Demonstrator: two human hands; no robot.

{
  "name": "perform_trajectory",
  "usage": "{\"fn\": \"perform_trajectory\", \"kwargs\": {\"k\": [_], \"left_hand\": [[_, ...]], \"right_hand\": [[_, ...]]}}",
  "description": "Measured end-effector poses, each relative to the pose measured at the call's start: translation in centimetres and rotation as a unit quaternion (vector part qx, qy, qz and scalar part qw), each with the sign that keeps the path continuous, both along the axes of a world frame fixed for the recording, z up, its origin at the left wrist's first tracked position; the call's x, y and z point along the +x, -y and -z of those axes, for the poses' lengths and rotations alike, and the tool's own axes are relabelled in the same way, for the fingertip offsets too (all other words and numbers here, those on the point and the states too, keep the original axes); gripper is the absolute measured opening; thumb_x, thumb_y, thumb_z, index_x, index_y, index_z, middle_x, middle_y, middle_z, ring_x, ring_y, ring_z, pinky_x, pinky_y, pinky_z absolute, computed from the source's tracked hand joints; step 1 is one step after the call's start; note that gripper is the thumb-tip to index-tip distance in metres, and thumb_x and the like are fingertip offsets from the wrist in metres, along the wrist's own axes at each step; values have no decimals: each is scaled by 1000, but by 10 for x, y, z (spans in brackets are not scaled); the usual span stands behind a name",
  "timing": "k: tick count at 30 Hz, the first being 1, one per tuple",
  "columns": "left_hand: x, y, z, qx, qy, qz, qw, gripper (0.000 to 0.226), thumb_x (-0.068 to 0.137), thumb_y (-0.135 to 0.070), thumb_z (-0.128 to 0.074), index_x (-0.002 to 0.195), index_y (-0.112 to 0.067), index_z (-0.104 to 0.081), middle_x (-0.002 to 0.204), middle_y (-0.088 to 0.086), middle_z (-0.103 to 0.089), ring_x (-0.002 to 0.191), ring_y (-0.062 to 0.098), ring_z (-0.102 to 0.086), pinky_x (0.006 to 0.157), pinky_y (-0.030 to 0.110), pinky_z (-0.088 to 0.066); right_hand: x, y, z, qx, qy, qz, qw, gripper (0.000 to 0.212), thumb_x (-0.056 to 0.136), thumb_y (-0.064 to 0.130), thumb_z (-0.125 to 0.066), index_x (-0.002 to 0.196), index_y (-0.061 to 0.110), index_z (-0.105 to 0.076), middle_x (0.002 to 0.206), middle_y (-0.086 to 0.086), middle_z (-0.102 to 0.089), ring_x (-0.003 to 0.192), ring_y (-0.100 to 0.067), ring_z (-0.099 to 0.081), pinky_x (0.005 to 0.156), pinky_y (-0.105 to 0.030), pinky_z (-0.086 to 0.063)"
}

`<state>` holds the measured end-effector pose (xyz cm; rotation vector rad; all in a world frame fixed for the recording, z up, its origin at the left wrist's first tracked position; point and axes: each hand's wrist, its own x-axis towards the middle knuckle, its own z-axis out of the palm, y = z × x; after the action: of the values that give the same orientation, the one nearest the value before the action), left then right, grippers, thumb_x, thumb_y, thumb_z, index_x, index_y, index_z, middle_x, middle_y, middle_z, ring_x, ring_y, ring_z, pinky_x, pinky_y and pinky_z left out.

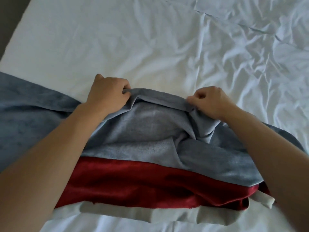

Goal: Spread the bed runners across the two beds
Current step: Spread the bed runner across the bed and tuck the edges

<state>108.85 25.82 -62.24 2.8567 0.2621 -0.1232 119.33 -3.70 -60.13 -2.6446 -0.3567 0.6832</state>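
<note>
— Two hands are seen. What is held?
— The far edge of the blue runner (pixel 147 128) is pinched by the left hand (pixel 107 92) and the right hand (pixel 211 102).
— Where is it laid?
— On the white bed (pixel 117 39), over a red runner (pixel 133 183). Wide bare sheet is left beyond.

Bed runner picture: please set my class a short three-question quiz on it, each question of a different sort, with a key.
1. True or false: both hands grip the far edge of the blue-grey runner.
2. Which cloth lies under the blue-grey runner, nearer the person? A) red satin cloth B) green towel C) striped pillow
3. Fill in: the white sheet is most ______ on the right side.

Key
1. True: left hand and right hand each pinch that edge.
2. A
3. wrinkled
</note>
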Motion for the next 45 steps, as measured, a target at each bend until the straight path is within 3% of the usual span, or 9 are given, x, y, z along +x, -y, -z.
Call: {"fn": "perform_trajectory", "kwargs": {"k": [3, 6, 9, 14, 20, 26, 33, 39, 45], "left_hand": [[-11, -13, 1, -1, 24, -16, 1000, 22, 95, -38, -51, 87, -28, -68, 68, -9, -64, 64, 15, -56, 94, 39, -31], [-23, -23, -3, -76, 27, -53, 995, 31, 94, -52, -48, 92, -31, -70, 82, -14, -70, 80, 12, -62, 97, 40, -29], [-45, -41, -5, -99, 40, -55, 993, 34, 98, -37, -37, 97, -32, -71, 95, -12, -71, 93, 14, -63, 97, 38, -26], [-95, -111, -3, -53, 6, -74, 996, 34, 93, -17, -45, 113, -31, -69, 117, -7, -68, 112, 17, -56, 110, 41, -22], [-113, -153, 6, 53, -5, -41, 998, 20, 93, -27, -56, 108, -30, -69, 112, -5, -61, 117, 22, -50, 115, 44, -13], [-112, -182, 14, 124, 48, -45, 990, 11, 93, -23, -59, 87, -26, -68, 93, -4, -64, 100, 25, -54, 103, 44, -25], [-104, -232, 3, 176, 89, -164, 967, 11, 92, -19, -58, 86, -21, -67, 91, 7, -65, 95, 35, -54, 93, 49, -29], [-123, -171, -6, 105, 132, -115, 979, 15, 90, -21, -57, 101, -23, -67, 107, 1, -63, 106, 28, -54, 100, 45, -27], [-178, -93, -25, 64, 161, -98, 980, 8, 90, -25, -60, 96, -23, -66, 98, -3, -61, 99, 21, -55, 92, 38, -28]], "right_hand": [[-6, -8, 4, -93, 19, -75, 993, 13, 79, 45, -64, 72, 35, -63, 83, 11, -68, 83, -15, -63, 70, -30, -47], [-9, -22, 3, -177, 137, -46, 974, 14, 85, 24, -56, 88, 28, -69, 100, -4, -69, 95, -30, -61, 86, -39, -44], [-27, -69, 1, -114, 226, -43, 966, 23, 89, 23, -56, 108, 17, -67, 113, -10, -62, 108, -32, -54, 98, -45, -37], [-83, -194, 0, 7, 226, -168, 960, 30, 90, 29, -54, 113, 18, -69, 116, -5, -65, 108, -27, -56, 99, -42, -36], [-124, -265, 15, -54, 192, -275, 940, 32, 92, 41, -48, 106, 23, -70, 101, -1, -66, 99, -25, -56, 97, -39, -37], [-121, -283, 19, -47, 135, -279, 950, 22, 90, 43, -55, 96, 25, -67, 91, 4, -64, 92, -21, -57, 95, -37, -36], [-115, -291, 22, 6, 217, -230, 949, 28, 93, 28, -53, 118, 19, -62, 109, -1, -60, 101, -23, -53, 100, -36, -34], [-139, -257, 19, 46, 261, -210, 941, 37, 88, 22, -58, 124, 15, -61, 116, -4, -61, 107, -25, -55, 107, -39, -32], [-173, -192, -3, 87, 327, -199, 920, 30, 86, 16, -59, 114, 11, -67, 109, -6, -65, 104, -27, -58, 112, -46, -32]]}}
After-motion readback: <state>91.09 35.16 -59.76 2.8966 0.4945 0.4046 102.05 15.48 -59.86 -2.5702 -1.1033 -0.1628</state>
